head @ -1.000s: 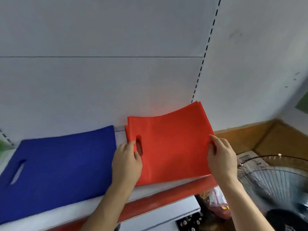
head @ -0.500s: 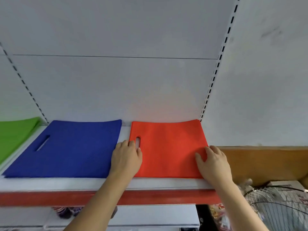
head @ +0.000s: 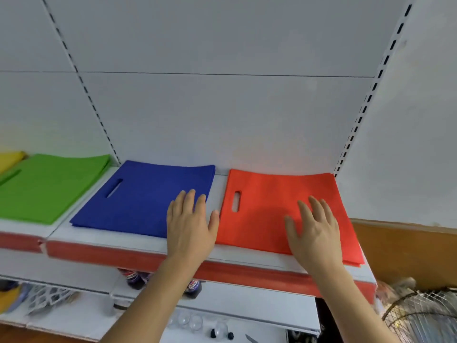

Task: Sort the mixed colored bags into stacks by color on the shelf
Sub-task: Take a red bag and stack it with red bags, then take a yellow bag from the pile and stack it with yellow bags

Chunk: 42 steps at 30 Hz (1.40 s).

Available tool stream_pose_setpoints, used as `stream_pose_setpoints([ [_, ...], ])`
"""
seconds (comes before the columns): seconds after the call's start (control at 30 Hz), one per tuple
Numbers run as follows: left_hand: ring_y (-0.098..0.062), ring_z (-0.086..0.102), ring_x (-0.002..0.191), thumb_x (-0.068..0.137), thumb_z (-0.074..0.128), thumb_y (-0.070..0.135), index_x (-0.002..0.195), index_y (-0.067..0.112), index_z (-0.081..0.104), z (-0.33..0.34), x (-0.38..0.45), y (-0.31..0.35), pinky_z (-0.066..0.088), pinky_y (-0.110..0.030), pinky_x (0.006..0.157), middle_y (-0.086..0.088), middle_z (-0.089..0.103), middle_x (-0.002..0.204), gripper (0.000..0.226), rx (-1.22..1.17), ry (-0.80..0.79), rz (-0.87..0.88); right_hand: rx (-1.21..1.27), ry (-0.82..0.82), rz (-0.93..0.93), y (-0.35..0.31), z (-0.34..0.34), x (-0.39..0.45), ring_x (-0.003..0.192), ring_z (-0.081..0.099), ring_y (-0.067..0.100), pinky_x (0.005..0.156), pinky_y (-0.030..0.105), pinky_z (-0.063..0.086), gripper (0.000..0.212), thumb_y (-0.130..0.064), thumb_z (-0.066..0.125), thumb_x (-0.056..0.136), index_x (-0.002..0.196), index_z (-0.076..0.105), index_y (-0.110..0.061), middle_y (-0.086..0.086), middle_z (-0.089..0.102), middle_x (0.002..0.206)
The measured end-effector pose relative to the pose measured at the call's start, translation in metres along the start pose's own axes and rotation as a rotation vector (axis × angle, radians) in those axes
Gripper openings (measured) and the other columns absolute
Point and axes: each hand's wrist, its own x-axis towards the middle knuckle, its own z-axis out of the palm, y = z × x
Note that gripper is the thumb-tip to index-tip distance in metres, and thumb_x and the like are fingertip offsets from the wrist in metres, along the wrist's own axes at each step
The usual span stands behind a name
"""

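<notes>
Head view: shelf (head: 138, 240) carries sorted stacks: red (head: 269, 206) under the flat, spread right hand (head: 312, 231), blue (head: 148, 196) beneath the left hand's (head: 190, 224) straight fingers, green (head: 47, 186) and yellow (head: 8, 159) farther left. Sorting looks nearly done; no mixed bags in sight.

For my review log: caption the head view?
Open hands over blue and red bag stacks on shelf.

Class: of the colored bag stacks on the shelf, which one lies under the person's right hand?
The red stack, rightmost on the shelf; the right hand lies open over it.
</notes>
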Motion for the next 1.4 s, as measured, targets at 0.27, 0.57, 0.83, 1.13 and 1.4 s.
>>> stream_pose_setpoints([
  [0.27,-0.034,0.023,0.157,0.106,0.035,0.056,0.155,0.015,0.049,-0.047,-0.036,-0.109,0.022,-0.053,0.126,-0.012,0.035,0.167,0.065,0.068,0.030,-0.120,0.004,-0.080,-0.226,-0.127,0.024,-0.034,0.157,0.027,0.039,0.123,0.058,0.030,0.070,-0.056,0.042,0.101,0.153,0.053,-0.010,0.017,0.042,0.164],
  [0.57,-0.033,0.015,0.159,0.105,0.022,0.061,0.161,0.019,0.037,-0.115,-0.097,-0.297,0.016,-0.053,0.129,-0.010,0.025,0.171,0.071,0.137,0.018,-0.272,-0.033,-0.175,-0.402,-0.327,0.073,-0.099,0.163,0.009,0.032,0.129,0.053,0.017,0.075,-0.065,0.025,0.106,0.163,0.037,-0.018,0.011,0.021,0.174],
  [0.83,-0.033,0.010,0.160,0.105,0.031,0.060,0.162,0.019,0.035,-0.151,-0.144,-0.445,0.013,-0.055,0.128,-0.009,0.022,0.172,0.070,0.173,0.010,-0.491,0.006,-0.272,-0.635,-0.490,0.123,-0.145,0.161,0.017,0.035,0.128,0.056,0.021,0.080,-0.067,0.019,0.105,0.161,0.041,-0.014,0.015,0.029,0.171],
  [1.13,-0.030,0.009,0.161,0.104,0.017,0.064,0.160,0.026,0.038,-0.166,-0.135,-0.600,0.012,-0.052,0.130,-0.006,0.024,0.172,0.071,0.267,0.047,-0.647,0.125,-0.311,-0.822,-0.673,0.206,-0.153,0.159,0.021,0.037,0.127,0.058,0.021,0.076,-0.063,0.023,0.107,0.160,0.042,-0.011,0.018,0.030,0.170],
  [1.4,-0.027,0.010,0.162,0.105,0.027,0.064,0.161,0.026,0.038,-0.203,-0.115,-0.730,0.010,-0.050,0.131,-0.004,0.025,0.172,0.069,0.329,0.096,-0.818,0.235,-0.332,-0.968,-0.833,0.256,-0.144,0.158,0.025,0.040,0.123,0.061,0.027,0.073,-0.060,0.030,0.106,0.155,0.050,-0.009,0.020,0.036,0.167],
])
